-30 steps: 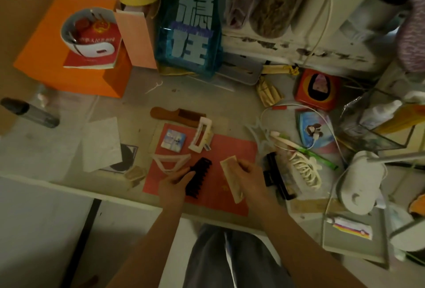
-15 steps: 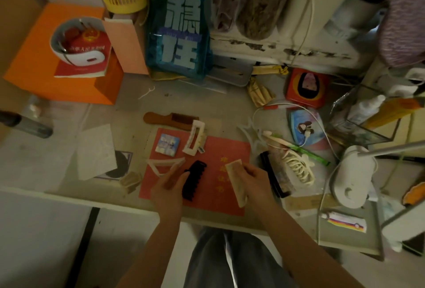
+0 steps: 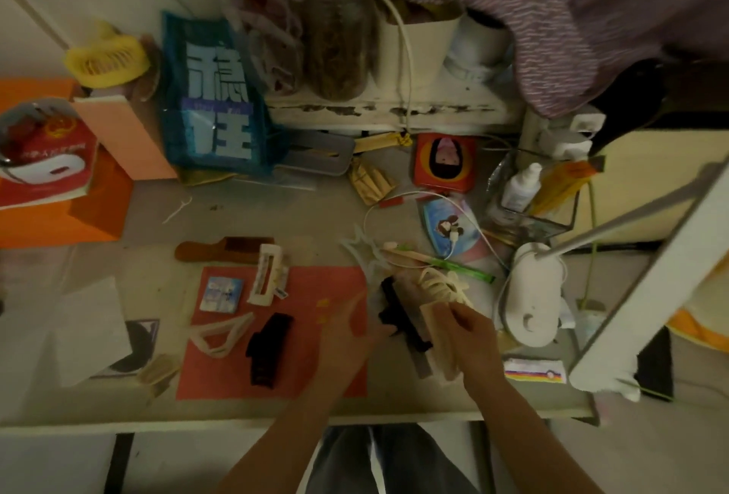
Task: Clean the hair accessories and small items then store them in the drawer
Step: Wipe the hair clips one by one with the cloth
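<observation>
A black claw clip (image 3: 268,347) lies alone on the red mat (image 3: 315,284). On the mat with it are a white rectangular clip (image 3: 266,274), a beige triangular clip (image 3: 221,333) and a small blue-white packet (image 3: 221,294). A brown comb (image 3: 221,249) lies behind the mat. My right hand (image 3: 471,332) pinches a beige wipe (image 3: 438,339) just off the mat's right edge. A second black clip (image 3: 396,312) and a cream claw clip (image 3: 438,284) lie there. My left hand (image 3: 351,330), motion-blurred with fingers spread, reaches toward that second black clip.
A white desk lamp base (image 3: 532,296) stands to the right of my right hand, with a white cable (image 3: 398,197) and green stick (image 3: 461,266) behind it. A blue bag (image 3: 213,99), jar (image 3: 339,39) and red tin (image 3: 443,162) crowd the back. An orange box (image 3: 59,217) sits left.
My left hand has let go of the black claw clip on the mat and moved right toward the second black clip. My right hand carried the wipe rightward too.
</observation>
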The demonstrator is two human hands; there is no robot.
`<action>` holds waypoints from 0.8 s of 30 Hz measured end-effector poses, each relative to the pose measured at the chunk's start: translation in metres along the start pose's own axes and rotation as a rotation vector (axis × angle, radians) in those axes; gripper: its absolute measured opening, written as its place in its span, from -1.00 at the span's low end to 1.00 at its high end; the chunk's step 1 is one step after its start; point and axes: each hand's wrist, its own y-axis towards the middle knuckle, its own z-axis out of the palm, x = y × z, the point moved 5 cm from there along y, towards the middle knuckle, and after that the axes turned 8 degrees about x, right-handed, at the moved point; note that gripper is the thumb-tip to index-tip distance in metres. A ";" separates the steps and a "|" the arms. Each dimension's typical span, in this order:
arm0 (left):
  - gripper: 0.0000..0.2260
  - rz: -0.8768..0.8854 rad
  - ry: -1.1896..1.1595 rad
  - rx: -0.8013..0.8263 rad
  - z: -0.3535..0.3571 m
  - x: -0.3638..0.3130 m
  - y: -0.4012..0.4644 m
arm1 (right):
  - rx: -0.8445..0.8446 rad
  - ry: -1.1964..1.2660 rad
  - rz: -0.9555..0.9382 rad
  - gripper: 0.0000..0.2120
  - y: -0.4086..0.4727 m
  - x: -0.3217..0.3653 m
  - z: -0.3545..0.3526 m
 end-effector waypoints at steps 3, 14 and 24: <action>-0.28 0.021 0.050 0.089 0.025 -0.008 0.009 | 0.002 -0.008 0.030 -0.81 0.004 -0.014 -0.014; -0.39 0.044 0.045 0.022 0.047 0.016 0.031 | -0.010 -0.006 0.062 -0.82 0.014 -0.028 -0.032; -0.61 0.060 0.059 -0.057 0.041 0.027 0.031 | 0.036 0.017 0.063 -0.83 0.020 -0.019 -0.024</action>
